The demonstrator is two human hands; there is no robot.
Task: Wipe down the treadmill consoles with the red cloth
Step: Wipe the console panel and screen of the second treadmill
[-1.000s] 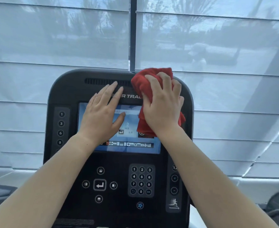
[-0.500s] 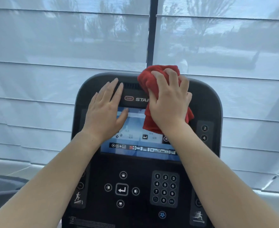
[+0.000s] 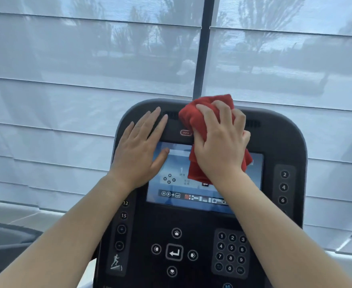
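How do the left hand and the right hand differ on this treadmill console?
The left hand lies flat, fingers straight, holding nothing; the right hand curls round the red cloth. The left hand is at the screen's left edge; the right hand is nearer the top middle. Both rest on the console.

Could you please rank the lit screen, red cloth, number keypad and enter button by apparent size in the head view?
1. blue lit rectangular screen, partly covered
2. bunched red fabric cloth, partly hidden under the right hand
3. dark number keypad
4. square enter button, smallest
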